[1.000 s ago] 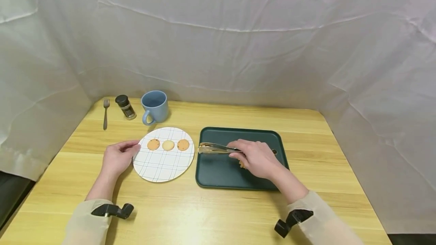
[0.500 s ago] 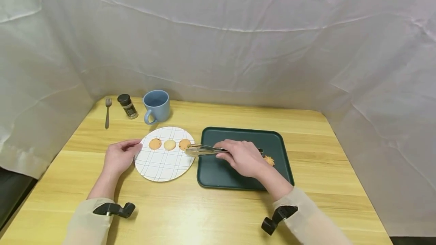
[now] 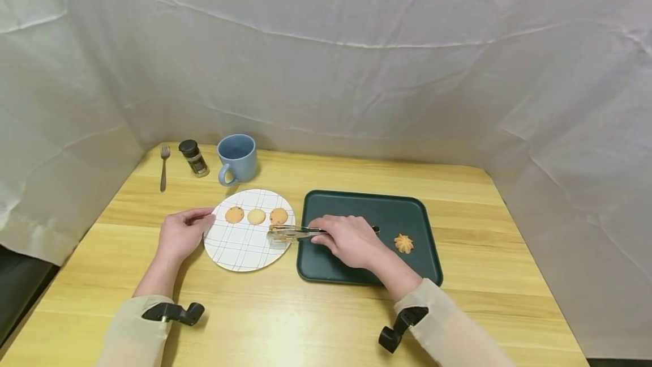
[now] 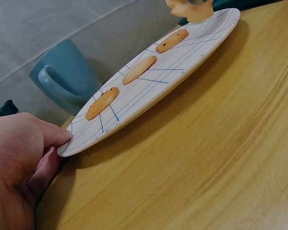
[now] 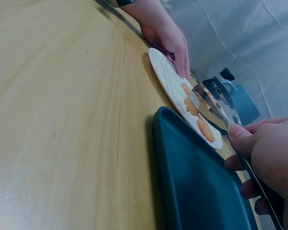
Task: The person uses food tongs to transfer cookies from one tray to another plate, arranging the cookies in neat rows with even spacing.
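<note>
Presumably, the left hand (image 3: 183, 237) pinches the rim of the plate (image 3: 239, 248) so that the plate does not slide; its fingers are bent at the left edge. The right hand (image 3: 351, 239) has its thumb and fingers closed around the metal tongs (image 3: 300, 233), maybe in order that no finger touches the food. Between the tips of the tongs there is a flower-shaped cookie (image 4: 192, 9), which the left wrist view shows above the far part of the plate, apart from its surface. The three round cookies (image 3: 257, 216) lie in one row, probably to leave the near half free. Thus the held cookie is between the two hands, to the left of the right hand and well apart from the left one. Another flower-shaped cookie, the tray cookie (image 3: 404, 243), lies on the dark green tray (image 3: 356, 204), to the right of the right hand.
</note>
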Demonstrator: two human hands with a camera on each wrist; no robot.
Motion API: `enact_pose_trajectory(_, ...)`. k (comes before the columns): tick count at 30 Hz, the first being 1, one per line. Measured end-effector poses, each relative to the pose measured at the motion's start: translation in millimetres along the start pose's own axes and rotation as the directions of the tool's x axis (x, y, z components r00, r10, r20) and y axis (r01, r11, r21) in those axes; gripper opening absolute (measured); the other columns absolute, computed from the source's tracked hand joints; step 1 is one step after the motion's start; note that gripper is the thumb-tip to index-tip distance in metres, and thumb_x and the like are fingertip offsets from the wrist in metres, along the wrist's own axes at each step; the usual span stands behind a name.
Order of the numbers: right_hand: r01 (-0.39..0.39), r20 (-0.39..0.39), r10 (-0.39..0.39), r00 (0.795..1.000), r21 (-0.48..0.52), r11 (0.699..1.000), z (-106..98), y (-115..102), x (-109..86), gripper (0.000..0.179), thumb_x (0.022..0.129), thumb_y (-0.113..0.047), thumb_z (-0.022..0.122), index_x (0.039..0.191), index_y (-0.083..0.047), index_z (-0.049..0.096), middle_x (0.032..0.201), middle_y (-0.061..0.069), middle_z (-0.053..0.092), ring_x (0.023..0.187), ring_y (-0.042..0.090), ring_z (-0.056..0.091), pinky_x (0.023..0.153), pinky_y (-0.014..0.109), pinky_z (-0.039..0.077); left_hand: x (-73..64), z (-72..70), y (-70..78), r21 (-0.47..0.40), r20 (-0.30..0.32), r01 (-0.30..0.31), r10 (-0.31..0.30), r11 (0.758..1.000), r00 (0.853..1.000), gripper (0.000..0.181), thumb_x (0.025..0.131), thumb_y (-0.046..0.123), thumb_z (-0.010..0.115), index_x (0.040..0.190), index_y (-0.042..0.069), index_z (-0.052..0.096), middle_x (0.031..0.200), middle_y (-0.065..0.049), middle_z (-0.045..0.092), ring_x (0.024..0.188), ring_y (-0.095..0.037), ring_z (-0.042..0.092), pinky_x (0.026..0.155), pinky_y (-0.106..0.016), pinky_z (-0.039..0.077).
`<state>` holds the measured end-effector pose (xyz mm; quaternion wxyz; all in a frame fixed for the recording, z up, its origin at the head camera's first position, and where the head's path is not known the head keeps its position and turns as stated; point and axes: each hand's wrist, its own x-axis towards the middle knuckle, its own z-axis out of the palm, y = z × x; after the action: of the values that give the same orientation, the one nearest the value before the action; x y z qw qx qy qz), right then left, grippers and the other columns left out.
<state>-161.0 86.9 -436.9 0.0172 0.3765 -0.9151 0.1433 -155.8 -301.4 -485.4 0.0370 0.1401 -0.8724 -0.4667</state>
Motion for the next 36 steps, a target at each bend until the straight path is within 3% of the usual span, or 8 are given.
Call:
enact_pose_trajectory(26,-0.034,0.074,0.035,0.997,-0.024,0.999,-1.6,7.5,5.2,0.045,0.107,-0.047,0.06,0.144,-0.022,0.065,0.132,0.001,0.07,0.076,0.017,0.068,0.053,0.029,0.043,1.7,0.1,-1.9,0.006,-0.005,-0.011,0.011,1.0,1.0,0.038,0.104,0.032,0.069,0.128,0.003,0.075,0.122,-0.017,0.075,0.11,-0.026,0.068,0.079,-0.018,0.049)
enact_pose_trajectory(32,-0.039,0.068,0.038,0.997,0.011,0.999,-2.6,6.6,6.0,0.039,0.107,-0.045,0.06,0.138,-0.024,0.07,0.129,-0.005,0.072,0.076,0.013,0.067,0.053,0.028,0.043,1.2,0.3,-1.5,0.0,0.0,0.003,-0.003,1.0,1.0,0.039,0.104,0.032,0.069,0.129,0.004,0.075,0.122,-0.016,0.075,0.111,-0.026,0.067,0.08,-0.019,0.049)
enact_pose_trajectory(36,-0.04,0.065,0.038,0.997,0.034,0.999,-2.9,4.8,5.6,0.035,0.107,-0.043,0.062,0.135,-0.024,0.072,0.126,-0.008,0.073,0.086,0.013,0.069,0.06,0.029,0.048,1.6,0.7,-2.0,0.0,-0.001,0.001,-0.001,1.0,1.0,0.039,0.104,0.033,0.069,0.129,0.004,0.075,0.122,-0.016,0.075,0.111,-0.025,0.067,0.08,-0.019,0.05)
